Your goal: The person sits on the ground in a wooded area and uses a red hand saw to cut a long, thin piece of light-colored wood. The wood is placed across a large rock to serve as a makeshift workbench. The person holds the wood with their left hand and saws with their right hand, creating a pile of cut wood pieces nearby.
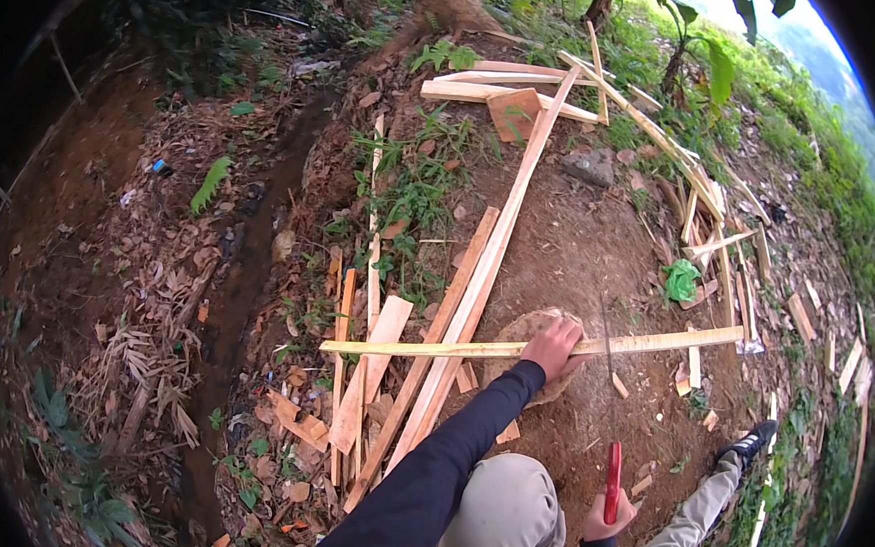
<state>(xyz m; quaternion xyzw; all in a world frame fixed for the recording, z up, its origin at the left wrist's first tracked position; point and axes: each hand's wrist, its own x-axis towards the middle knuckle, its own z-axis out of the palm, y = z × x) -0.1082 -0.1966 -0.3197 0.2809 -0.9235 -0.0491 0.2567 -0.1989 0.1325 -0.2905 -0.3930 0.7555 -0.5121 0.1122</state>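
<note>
A long pale wooden strip [413,348] lies crosswise over a round tree stump [514,330]. My left hand [551,348] is closed around the strip above the stump, pressing it there. In my right hand [610,515] is the red handle of a handsaw [613,483], fingers wrapped round it. The saw's thin blade, seen nearly edge-on, points away from me and crosses the strip just right of the stump. Whether its teeth are in the wood I cannot tell.
Long boards [488,267] run away from me left of the stump. More planks [499,92] lie by a tree trunk [449,3]. Wood scraps and a crumpled green bag [680,279] are on the right. A narrow ditch [227,361] cuts the ground at left.
</note>
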